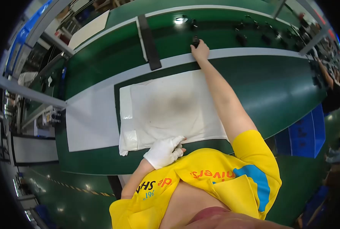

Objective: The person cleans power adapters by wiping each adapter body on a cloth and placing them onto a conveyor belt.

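Observation:
My right hand (201,50) is bare and reaches out over the grey rail onto the dark green belt. Its fingers are closed around a small black part (196,41), whose exact kind I cannot make out. My left hand (164,152) wears a white glove with some fingertips bare. It rests at the near edge of a white cloth pad (166,107), with the index finger apart from the other, loosely bent fingers, and no object shows in it. Dark smudges mark the middle of the pad, and clear tape (130,140) covers part of its left side.
A black strip (149,42) crosses the belt (109,47) left of my right hand. Several black parts (241,38) lie farther right. A white board (90,114) lies left of the pad on the green table (269,91). Blue bins (307,133) stand beyond its right edge, near another person (334,89).

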